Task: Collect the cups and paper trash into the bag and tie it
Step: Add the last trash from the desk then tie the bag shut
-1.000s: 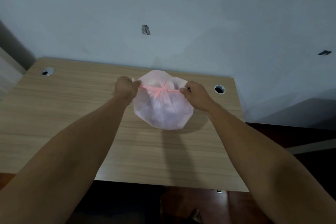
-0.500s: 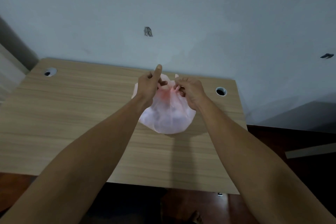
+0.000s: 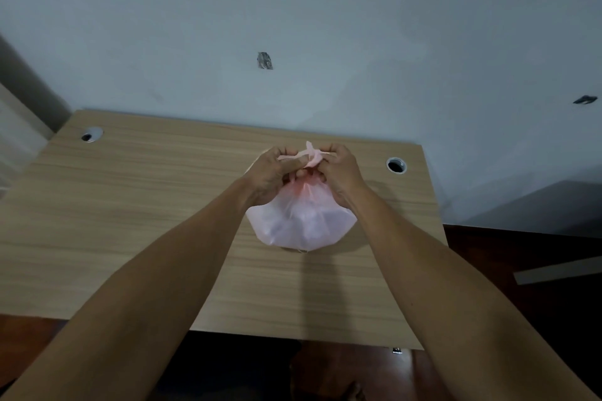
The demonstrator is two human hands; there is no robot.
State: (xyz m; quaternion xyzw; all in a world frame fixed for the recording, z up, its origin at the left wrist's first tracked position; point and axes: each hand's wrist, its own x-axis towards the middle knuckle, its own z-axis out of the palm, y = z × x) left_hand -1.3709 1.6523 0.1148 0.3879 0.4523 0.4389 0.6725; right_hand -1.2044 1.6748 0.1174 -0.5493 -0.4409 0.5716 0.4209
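fingers [image 3: 294, 162] of both hands around bag [image 3: 301, 221] handles, mid-table [image 3: 130, 205]

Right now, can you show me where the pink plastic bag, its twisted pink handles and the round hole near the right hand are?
pink plastic bag [image 3: 301, 221]: head view, bulging body.
twisted pink handles [image 3: 312, 153]: head view, knot loop.
round hole [image 3: 396, 165]: head view, dark centre.

A light wood-grain desk [image 3: 130, 221] with 2 cable holes stands against a pale wall [image 3: 325, 10] — dark reddish floor [image 3: 521, 270] beside it.
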